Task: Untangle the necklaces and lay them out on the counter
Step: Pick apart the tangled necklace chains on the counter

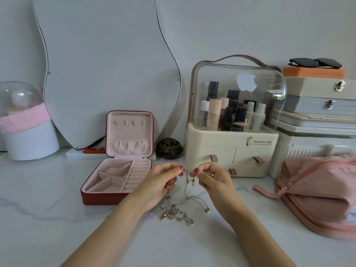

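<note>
Left hand (160, 182) and right hand (210, 179) each pinch the thin silver charm chain (189, 180). Best tease slowly toward nine and three o'clock, sparing the heap of tangled necklaces (176, 214) at six.

Two hands (159, 182) (213, 180), one jewelry box (107, 189), one pink bag (317, 193), one sunglasses (316, 63).

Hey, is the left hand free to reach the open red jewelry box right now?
Probably not yet: the left hand pinches a thin chain shared with the right hand. The jewelry box sits close beside it with nothing between.
</note>
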